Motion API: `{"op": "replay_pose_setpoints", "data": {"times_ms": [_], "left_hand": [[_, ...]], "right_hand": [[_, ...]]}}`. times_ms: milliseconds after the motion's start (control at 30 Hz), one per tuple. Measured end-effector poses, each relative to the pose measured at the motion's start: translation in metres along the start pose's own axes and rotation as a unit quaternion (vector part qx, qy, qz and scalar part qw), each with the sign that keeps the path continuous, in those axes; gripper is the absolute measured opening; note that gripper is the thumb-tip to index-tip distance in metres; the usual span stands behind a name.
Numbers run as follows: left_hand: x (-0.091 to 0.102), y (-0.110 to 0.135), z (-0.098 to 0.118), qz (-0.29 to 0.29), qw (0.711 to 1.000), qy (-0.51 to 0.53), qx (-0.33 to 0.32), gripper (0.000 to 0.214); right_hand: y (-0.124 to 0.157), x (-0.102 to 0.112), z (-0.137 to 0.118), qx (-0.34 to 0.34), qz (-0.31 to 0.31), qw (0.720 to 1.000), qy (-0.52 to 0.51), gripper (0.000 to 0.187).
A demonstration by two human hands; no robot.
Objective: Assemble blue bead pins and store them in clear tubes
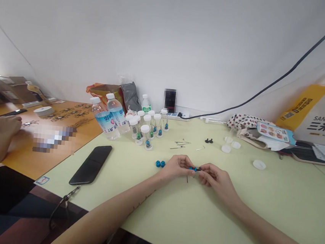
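Blue-and-black piece, small and beaded, sits pinched between both hands just above the lower middle of the frame, over a pale green desk.

At the far left, a co-worker's hand rests on an orange-brown wooden table, near a blurred object and a row of small dark metal-looking figures. A black smartphone lies at an angle on the desk's left part, with a lanyard clip hanging over the desk's near edge below it. Two water bottles stand at the desk's far left corner, beside a cluster of white-capped clear vials holding blue-tipped parts.

Two loose blue beads lie just left of the person's left hand, whose fingertips are pressed together on the piece. Above the hands, thin wires lie on the desk. The right hand meets the piece from the other side, its fingers closed around the dark end and almost touching the left fingertips. Farther right are small black parts, white lids, a checked fabric bag, and a printed yellow package in the upper right.
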State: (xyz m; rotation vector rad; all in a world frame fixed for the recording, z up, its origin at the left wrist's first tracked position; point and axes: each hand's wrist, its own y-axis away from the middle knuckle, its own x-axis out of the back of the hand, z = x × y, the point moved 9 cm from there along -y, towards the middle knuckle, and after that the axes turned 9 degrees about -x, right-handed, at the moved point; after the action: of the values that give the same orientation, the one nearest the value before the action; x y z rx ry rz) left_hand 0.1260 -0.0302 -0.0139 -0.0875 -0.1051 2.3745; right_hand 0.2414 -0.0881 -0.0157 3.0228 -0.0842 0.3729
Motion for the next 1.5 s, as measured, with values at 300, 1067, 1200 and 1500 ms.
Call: {"op": "replay_pose_setpoints", "data": {"times_ms": [300, 1067, 1200, 1500], "left_hand": [[0.0002, 0.0008, 0.0017, 0.010, 1.000, 0.006, 0.002, 0.037], [0.0009, 0.0005, 0.0021, 0.011, 1.000, 0.004, 0.000, 0.036], [0.0010, 0.0011, 0.0015, 0.013, 1.000, -0.004, -0.002, 0.038], [0.0013, 0.0011, 0.0020, 0.020, 1.000, 0.005, -0.002, 0.037]], "right_hand": [[0.0016, -0.0003, -0.0036, 0.005, 0.003, 1.000, 0.012, 0.029], [0.0011, -0.0005, -0.0031, 0.003, 0.003, 1.000, 0.013, 0.032], [0.0019, -0.0002, -0.0045, 0.002, 0.004, 1.000, 0.006, 0.032], [0.0025, -0.0012, -0.0051, 0.003, -0.001, 1.000, -0.002, 0.032]]}}
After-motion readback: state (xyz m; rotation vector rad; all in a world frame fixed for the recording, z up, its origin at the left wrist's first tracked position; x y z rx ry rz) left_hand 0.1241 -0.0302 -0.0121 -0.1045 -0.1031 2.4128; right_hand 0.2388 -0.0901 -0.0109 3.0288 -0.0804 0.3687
